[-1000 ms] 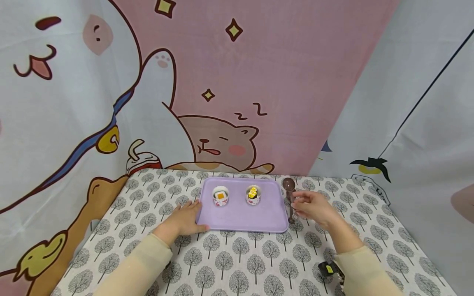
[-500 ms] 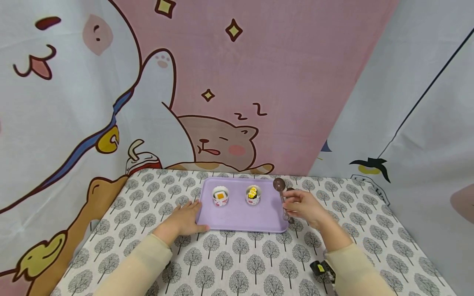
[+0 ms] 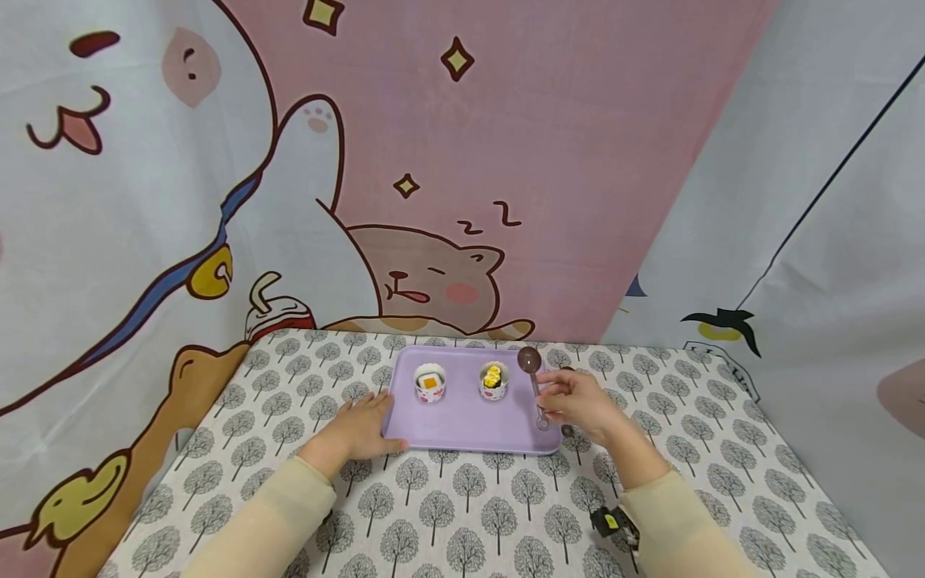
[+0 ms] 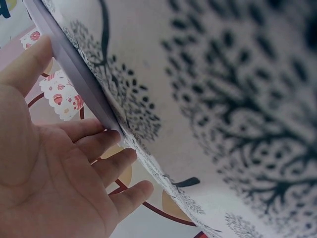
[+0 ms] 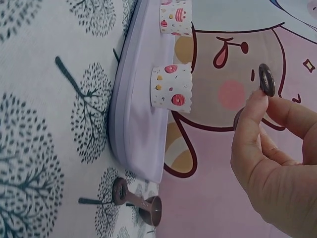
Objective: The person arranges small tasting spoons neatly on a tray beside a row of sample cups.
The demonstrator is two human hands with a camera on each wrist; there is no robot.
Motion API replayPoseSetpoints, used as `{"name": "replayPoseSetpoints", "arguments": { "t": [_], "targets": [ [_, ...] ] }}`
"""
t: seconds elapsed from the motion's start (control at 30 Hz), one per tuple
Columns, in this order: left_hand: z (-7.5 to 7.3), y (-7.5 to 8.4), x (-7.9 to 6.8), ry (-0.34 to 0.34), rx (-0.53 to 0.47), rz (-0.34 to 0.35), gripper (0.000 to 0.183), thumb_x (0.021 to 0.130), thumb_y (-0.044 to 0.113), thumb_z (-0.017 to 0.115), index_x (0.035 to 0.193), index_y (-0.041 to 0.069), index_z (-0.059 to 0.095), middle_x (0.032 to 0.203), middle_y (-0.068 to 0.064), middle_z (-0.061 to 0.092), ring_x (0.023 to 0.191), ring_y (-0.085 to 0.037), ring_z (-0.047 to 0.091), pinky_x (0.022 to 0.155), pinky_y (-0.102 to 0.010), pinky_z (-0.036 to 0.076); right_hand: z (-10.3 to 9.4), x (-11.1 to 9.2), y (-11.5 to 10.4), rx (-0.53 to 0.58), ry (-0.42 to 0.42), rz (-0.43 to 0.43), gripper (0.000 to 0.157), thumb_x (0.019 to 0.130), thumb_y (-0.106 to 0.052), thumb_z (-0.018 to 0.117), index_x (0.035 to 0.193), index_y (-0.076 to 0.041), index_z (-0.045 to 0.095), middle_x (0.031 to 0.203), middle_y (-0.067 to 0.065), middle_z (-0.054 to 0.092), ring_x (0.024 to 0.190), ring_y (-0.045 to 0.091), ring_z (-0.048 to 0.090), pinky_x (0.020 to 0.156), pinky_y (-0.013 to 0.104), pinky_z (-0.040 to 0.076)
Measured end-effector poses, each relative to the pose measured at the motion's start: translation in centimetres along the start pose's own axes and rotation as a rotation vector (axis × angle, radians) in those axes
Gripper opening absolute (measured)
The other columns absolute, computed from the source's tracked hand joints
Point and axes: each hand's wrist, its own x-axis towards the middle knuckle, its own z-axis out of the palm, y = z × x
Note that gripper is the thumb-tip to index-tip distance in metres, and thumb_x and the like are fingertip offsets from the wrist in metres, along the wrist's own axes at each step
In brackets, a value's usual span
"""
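My right hand pinches a brown measuring spoon by its handle above the right end of a lilac tray. Its ring end shows past the fingertips in the right wrist view. A second brown measuring spoon lies on the cloth beside the tray's right end. My left hand touches the tray's left edge with fingers extended. Two printed paper cups stand on the tray: the left cup has an orange square piece on white inside, the right cup a yellow-topped dark piece.
A white cloth printed with grey trees covers the table. Behind it hangs a pink and white cartoon curtain. A black wrist device sits at my right sleeve.
My right hand has moved left with the measuring spoon, from beside the tray to above its right end. The second spoon has come into view. My left hand has stayed put.
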Motion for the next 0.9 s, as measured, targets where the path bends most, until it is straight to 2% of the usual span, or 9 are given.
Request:
{"name": "replayPoseSetpoints", "arguments": {
  "t": [0.63, 0.9],
  "targets": [
    [-0.2, 0.0, -0.2, -0.005, -0.001, -0.006, 0.098, 0.084, 0.055, 0.074, 0.150, -0.006, 0.037, 0.158, -0.024, 0.032, 0.145, -0.047, 0.028, 0.115, -0.069, 0.019, 2.4, 1.4, 0.3, 0.024, -0.042, -0.016, 0.044, 0.089, 0.010, 0.067, 0.129, 0.014, 0.052, 0.093, 0.012, 0.065, 0.071, 0.013, 0.063, 0.069, 0.026, 0.060],
    [0.0, -0.1, 0.0, -0.014, -0.005, -0.016, 0.098, 0.084, 0.056, 0.072, 0.152, -0.004, 0.035, 0.159, -0.022, 0.031, 0.146, -0.046, 0.027, 0.116, -0.068, 0.018, 3.6, 1.6, 0.0, 0.027, -0.036, 0.006, 0.043, 0.089, 0.010, 0.066, 0.129, 0.014, 0.052, 0.093, 0.012, 0.065, 0.070, 0.014, 0.063, 0.069, 0.027, 0.060]
  ]
}}
